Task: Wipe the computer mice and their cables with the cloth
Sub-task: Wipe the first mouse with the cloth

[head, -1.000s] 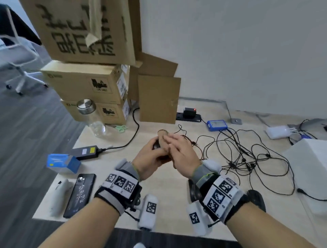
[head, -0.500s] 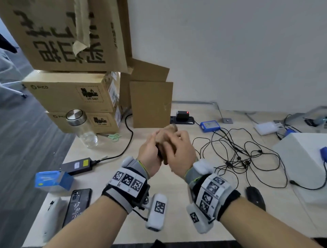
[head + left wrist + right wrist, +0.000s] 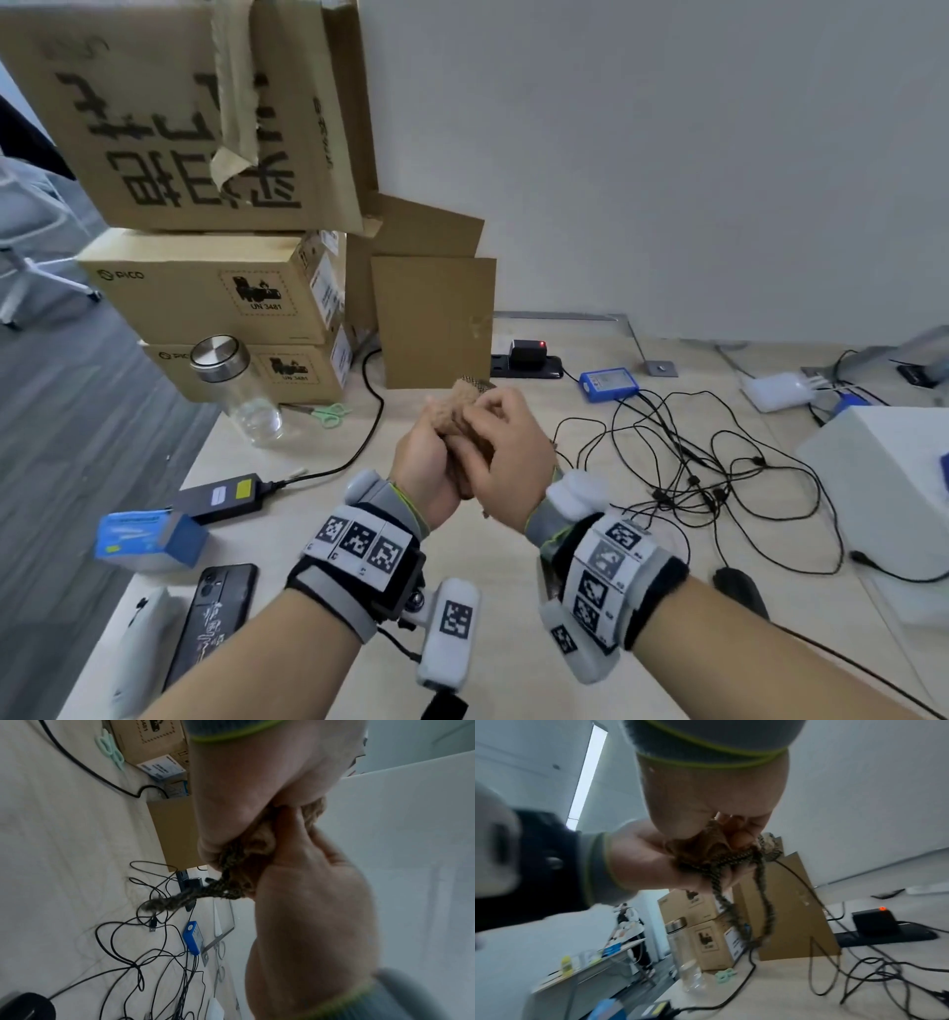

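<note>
Above the middle of the table (image 3: 328,514), both hands close round a bunched brown cloth (image 3: 453,411). My left hand (image 3: 429,462) grips the bundle from the left and my right hand (image 3: 508,452) curls over it from the right. The wrist views show the cloth (image 3: 231,866) (image 3: 700,850) squeezed between the palms, its braided edge hanging down. A thin black cable (image 3: 800,880) runs out of the bundle; no mouse shows inside it. Another black mouse (image 3: 739,591) lies on the table by my right forearm, beside a tangle of black cables (image 3: 693,462).
Stacked cardboard boxes (image 3: 215,288) and a glass jar (image 3: 236,395) stand at the back left. A power adapter (image 3: 221,498), a blue box (image 3: 149,539) and a phone (image 3: 210,627) lie at the left edge. A blue device (image 3: 608,383) and a white box (image 3: 883,478) sit right.
The joined hands have lifted a little off the table. The dark mouse seen in my left hand a second ago is now covered by the cloth and fingers.
</note>
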Demonstrator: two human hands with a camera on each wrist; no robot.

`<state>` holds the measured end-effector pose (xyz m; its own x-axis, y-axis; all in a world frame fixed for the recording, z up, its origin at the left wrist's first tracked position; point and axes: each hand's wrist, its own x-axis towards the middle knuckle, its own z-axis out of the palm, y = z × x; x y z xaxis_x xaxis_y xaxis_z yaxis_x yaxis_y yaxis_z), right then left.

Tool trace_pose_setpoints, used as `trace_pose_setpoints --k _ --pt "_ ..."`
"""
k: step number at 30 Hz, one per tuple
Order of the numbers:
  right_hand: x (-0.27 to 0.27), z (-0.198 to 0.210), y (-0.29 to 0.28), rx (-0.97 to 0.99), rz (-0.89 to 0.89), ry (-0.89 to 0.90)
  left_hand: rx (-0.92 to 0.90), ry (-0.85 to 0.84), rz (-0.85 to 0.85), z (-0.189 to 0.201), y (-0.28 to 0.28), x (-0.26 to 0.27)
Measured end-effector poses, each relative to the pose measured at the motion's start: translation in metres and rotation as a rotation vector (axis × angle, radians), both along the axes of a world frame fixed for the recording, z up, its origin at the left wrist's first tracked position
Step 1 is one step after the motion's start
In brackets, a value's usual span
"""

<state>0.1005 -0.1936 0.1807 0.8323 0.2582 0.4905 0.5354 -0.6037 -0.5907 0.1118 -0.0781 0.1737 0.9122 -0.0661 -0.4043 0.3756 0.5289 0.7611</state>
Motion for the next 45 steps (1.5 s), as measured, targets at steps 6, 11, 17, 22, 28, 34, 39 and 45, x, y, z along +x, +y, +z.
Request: trace_pose_setpoints --k 6,11,17,22,28,34,39,45 --pt "0.05 0.003 -0.029 0.122 -0.221 0.323 0.112 -0.116 -0.084 0.015 -0.009 -0.009" --pt "0.033 0.004 -0.024 0.14 -0.215 0.206 0.055 -0.075 -0.054 0.016 -0.013 -0.004" --pt "0.016 -0.003 -0.022 0.061 -0.013 -0.048 0.028 -0.052 -0.005 0.013 -0.019 0.0" --pt "0.056 0.001 -0.046 0.193 -0.271 0.333 0.086 -0.131 -0.053 0.019 -0.018 -0.007" --pt "0.052 0.021 -0.054 0.64 -0.353 0.463 0.008 -0.129 -0.018 0.026 -0.017 -0.005" --pt "0.033 0.01 -0.041 0.431 -0.196 0.185 0.0 -0.063 0.034 0.025 -0.03 -0.003" --pt "0.018 -0.003 -0.035 0.266 0.01 -0.021 0.002 -0.027 0.048 0.025 -0.031 -0.001" --pt "0.049 0.003 -0.056 0.328 -0.226 0.266 0.002 0.003 -0.038 0.029 -0.024 -0.01"
